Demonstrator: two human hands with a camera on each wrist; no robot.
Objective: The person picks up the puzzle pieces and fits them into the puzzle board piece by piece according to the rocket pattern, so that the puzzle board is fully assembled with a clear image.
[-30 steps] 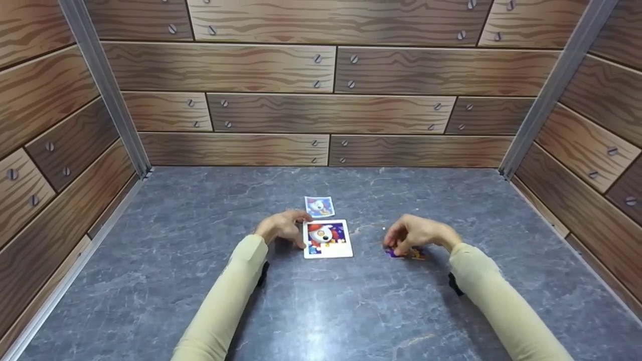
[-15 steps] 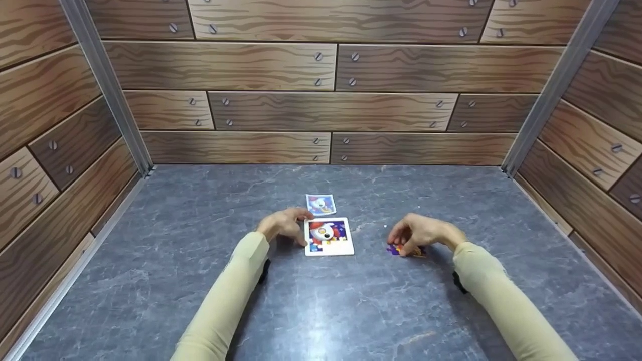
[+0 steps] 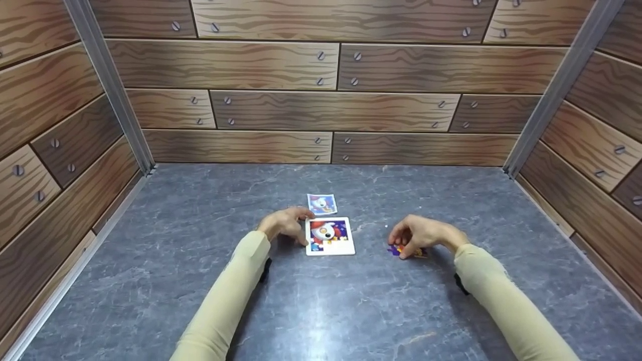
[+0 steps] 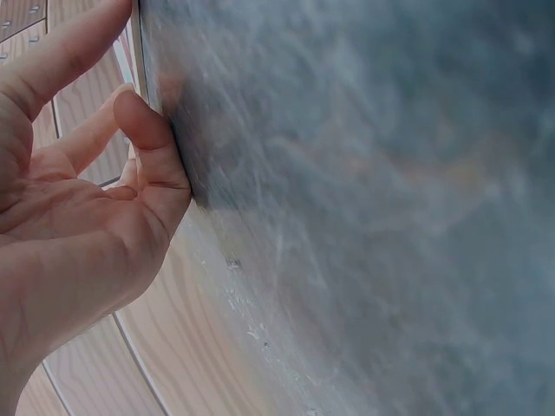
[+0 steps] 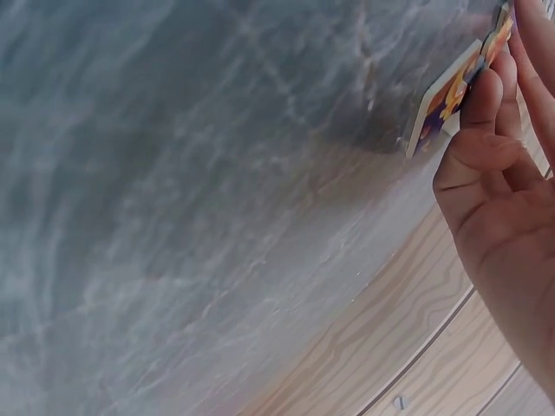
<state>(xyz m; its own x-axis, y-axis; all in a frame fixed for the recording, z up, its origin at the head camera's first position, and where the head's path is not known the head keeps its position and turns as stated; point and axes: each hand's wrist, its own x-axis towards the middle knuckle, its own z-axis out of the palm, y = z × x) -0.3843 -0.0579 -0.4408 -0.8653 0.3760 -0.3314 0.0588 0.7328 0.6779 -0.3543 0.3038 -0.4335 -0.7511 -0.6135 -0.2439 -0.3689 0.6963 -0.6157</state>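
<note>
A white-framed jigsaw puzzle tray (image 3: 343, 248) lies flat in the middle of the table, partly filled with a cartoon picture; its lower right part shows bare white. My left hand (image 3: 287, 223) rests at its left side, thumb at the left edge and a forefinger by the far left corner. Further right, my right hand (image 3: 419, 233) pinches a purple and orange puzzle piece (image 3: 396, 249) between thumb and fingers, low over the table. Another puzzle piece (image 5: 442, 100) lies beside it, partly hidden under the hand in the head view.
Just beyond the tray lies a small picture card (image 3: 322, 204) with a similar cartoon. The grey marbled table (image 3: 321, 306) is bounded by wood-patterned walls (image 3: 271, 145) at the back and both sides.
The right thumb and fingers have shifted slightly right over the puzzle pieces, uncovering more of the purple and orange one. The left hand stays at the tray, and the head view has tilted slightly.
</note>
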